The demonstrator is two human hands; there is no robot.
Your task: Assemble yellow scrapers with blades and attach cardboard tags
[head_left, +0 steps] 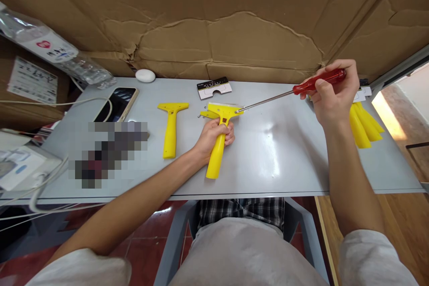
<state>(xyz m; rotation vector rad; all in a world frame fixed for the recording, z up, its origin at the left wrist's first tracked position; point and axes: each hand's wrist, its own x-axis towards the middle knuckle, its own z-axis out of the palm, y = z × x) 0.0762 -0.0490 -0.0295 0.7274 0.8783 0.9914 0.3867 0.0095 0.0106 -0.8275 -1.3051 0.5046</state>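
Note:
My left hand (214, 137) is wrapped around the neck of a yellow scraper (217, 156), its wide head pointing away from me. Closed on the red handle of a screwdriver (320, 82), my right hand (333, 94) is raised at the right. The metal shaft slants down to the left, and its tip meets the right side of the scraper head at a screw. A loose yellow piece (208, 115) and small screws show by the left end of the head. Left of my hand lies another yellow scraper handle (170, 132).
A black and white card (214, 87) lies behind the scraper. More yellow handles (363, 127) rest at the right. On the left are a phone (122, 103), a white oval object (145, 75), a plastic bottle (50, 47), cables and a blurred-out item. Cardboard (228, 44) walls the back.

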